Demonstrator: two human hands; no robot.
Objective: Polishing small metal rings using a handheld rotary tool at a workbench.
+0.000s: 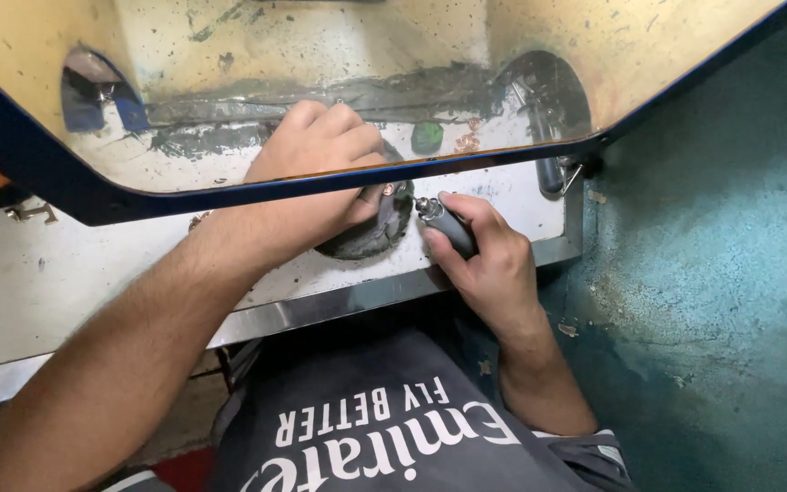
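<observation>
My left hand [321, 169] reaches under a clear, blue-edged shield [257, 182] and pinches a small copper-coloured piece [388, 189] over a dark round pad [371, 232] on the white bench. My right hand [489, 260] grips a grey pen-like rotary tool [448, 226], its metal tip [423, 208] pointing at the small piece, almost touching it. Both hands sit close together at the pad.
The white bench [66, 282] has a metal front edge [339, 305]. Behind the shield lie a green object [426, 137], several copper bits [466, 141] and dark grime. A teal wall [730, 273] stands at the right. A black clip [553, 173] hangs at the shield's right corner.
</observation>
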